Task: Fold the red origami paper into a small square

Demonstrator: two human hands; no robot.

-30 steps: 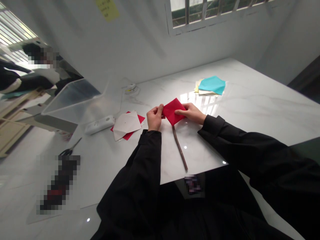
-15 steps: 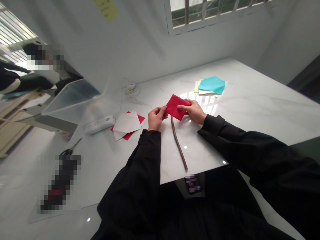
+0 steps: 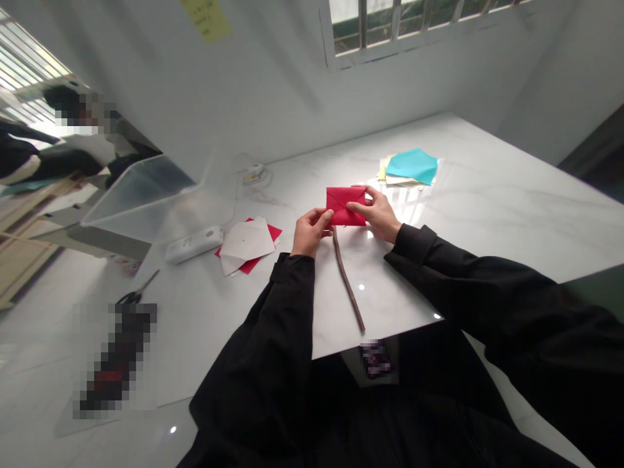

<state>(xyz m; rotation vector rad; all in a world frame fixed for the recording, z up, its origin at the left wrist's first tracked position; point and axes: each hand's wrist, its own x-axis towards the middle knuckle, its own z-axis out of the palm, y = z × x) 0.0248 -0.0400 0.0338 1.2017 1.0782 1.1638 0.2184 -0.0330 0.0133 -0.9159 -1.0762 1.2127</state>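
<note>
"Bench (image 3: 492, 195) is carrying plenty; what are those hands doing?"

"Left hand (image 3: 311, 234) and right hand (image 3: 376, 213) are holding a folded red paper (image 3: 345, 206) over it, right by a brown twig (image 3: 347, 279); their fingers (image 3: 358, 208) are pinching closed on the paper's edges."
</note>
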